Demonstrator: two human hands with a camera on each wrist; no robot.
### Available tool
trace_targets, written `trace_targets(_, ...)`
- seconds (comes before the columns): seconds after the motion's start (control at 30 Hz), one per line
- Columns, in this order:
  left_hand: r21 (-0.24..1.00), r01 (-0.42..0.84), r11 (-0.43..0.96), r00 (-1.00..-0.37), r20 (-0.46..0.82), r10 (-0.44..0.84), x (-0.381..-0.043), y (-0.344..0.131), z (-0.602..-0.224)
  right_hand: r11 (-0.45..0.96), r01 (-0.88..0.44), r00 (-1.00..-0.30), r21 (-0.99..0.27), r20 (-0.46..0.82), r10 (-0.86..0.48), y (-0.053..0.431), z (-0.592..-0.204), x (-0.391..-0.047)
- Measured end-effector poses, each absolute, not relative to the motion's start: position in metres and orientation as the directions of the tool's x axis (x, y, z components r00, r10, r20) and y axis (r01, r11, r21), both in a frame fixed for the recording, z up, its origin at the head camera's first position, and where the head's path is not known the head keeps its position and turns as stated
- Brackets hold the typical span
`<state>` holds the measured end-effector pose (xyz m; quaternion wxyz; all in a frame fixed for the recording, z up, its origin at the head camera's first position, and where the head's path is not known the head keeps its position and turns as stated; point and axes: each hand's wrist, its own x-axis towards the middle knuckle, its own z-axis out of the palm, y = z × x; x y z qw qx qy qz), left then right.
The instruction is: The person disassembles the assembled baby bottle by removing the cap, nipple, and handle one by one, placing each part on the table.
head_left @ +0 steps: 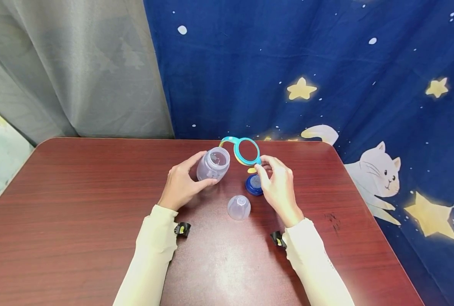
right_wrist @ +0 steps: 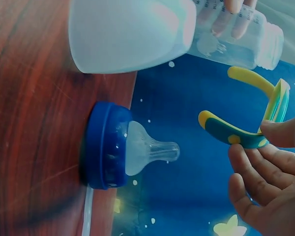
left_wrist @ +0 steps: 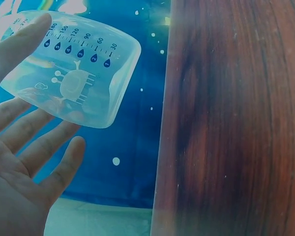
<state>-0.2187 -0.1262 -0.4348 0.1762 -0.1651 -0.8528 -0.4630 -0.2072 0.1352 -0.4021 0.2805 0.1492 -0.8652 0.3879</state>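
Note:
My left hand (head_left: 183, 182) grips a clear baby bottle (head_left: 213, 164) around its body, its open mouth tilted up. Measure marks and a small animal print show on the bottle (left_wrist: 96, 73) in the left wrist view. Between thumb and fingers, my right hand (head_left: 279, 187) pinches a teal and yellow bottle handle (head_left: 236, 151), a ring with two curved grips. The handle's ring is to the right of the bottle, apart from it. Just below the handle, a blue collar (right_wrist: 105, 147) with a clear nipple (right_wrist: 150, 150) pointing up stands on the table.
A translucent domed bottle cap (head_left: 239, 208) stands on the brown wooden table (head_left: 97, 212), nearer to me than the blue collar. Behind the table hang a grey curtain (head_left: 97, 76) and a blue one (head_left: 231, 76) with stars and a cat.

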Motion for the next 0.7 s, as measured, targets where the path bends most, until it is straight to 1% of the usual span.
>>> trace_targets(0.37,0.724,0.457,0.516,-0.875,0.471,0.112,-0.2186,-0.1272,-0.433,0.707,-0.4,-0.869,-0.583,0.486,-0.091,0.1294,-0.408,-0.2071)
trace_targets(0.7,0.719,0.468,0.514,-0.865,0.49,0.103,-0.2194,-0.1303,-0.4303,0.762,-0.332,-0.915,-0.556,0.387,-0.116,0.1273,-0.4064,-0.2065)
